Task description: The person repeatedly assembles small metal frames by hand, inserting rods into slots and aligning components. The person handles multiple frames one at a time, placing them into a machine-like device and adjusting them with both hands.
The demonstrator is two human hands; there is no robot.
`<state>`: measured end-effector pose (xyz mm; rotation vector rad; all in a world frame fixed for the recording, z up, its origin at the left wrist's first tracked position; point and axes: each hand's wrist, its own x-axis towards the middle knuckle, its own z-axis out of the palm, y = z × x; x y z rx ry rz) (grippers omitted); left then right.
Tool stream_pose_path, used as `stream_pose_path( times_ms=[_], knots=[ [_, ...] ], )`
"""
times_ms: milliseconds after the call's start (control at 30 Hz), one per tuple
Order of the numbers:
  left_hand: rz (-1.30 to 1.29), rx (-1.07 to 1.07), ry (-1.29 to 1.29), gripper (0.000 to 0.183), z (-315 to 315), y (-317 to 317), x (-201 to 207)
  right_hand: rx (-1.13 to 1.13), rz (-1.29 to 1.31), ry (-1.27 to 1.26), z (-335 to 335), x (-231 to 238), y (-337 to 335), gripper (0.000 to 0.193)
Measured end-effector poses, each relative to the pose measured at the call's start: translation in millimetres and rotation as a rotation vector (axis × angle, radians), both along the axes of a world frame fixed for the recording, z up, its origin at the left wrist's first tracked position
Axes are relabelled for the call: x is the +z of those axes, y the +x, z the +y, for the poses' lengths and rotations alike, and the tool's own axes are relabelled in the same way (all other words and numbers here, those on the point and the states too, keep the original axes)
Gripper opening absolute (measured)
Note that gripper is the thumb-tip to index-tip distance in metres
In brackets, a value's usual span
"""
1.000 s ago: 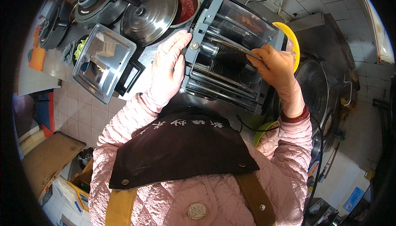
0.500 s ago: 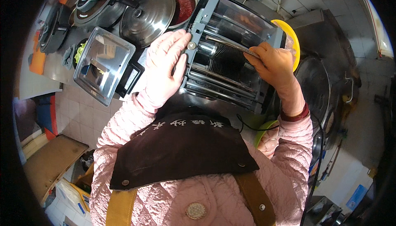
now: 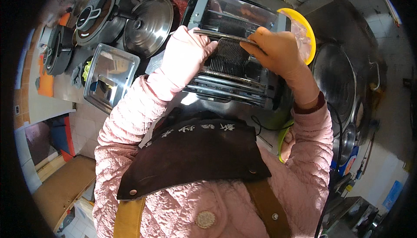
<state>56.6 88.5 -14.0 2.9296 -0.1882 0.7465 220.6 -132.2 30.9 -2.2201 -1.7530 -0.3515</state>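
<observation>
A metal rod spans the space between my two hands, above a tabletop slicing machine with a clear cover and black bladed rollers. My left hand is closed at the rod's left end, its fingertips over the machine's left side. Gripping the rod's right end is my right hand, with its fingers wrapped round it. Several more metal bars lie across the machine's near side.
A yellow bowl of pale raw meat stands right of the machine. Toward the left are a clear tray, a steel pot lid and pots. A green bowl sits nearer me. A large black pan stands at the right.
My left hand has left the machine's side frame and closed on the rod's left end. The rod has shifted up and left, and my right hand moved left with it.
</observation>
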Motion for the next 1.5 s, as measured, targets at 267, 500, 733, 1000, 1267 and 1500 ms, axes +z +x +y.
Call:
stream_pose_path(
  times_ms=[267,500,733,1000,1267,1500],
  knots=[
    [-0.052,-0.082,-0.224,0.015,7,9,-9,0.085,-0.011,0.151,-1,-1,-1,0.025],
    [0.055,-0.035,-0.280,0.016,14,13,-19,0.093,0.010,0.151,-1,-1,-2,0.024],
    [0.076,-0.061,-0.312,0.015,16,14,-19,0.094,0.014,0.129,-1,0,-1,0.021],
    [0.059,-0.068,-0.351,0.015,16,14,-18,0.088,0.013,0.152,-1,0,0,0.021],
    [0.074,0.003,-0.347,0.021,13,15,-18,0.090,0.001,0.148,-2,2,-1,0.023],
    [0.071,-0.021,-0.372,0.020,15,14,-19,0.095,0.012,0.160,-1,3,-2,0.025]
  ],
)
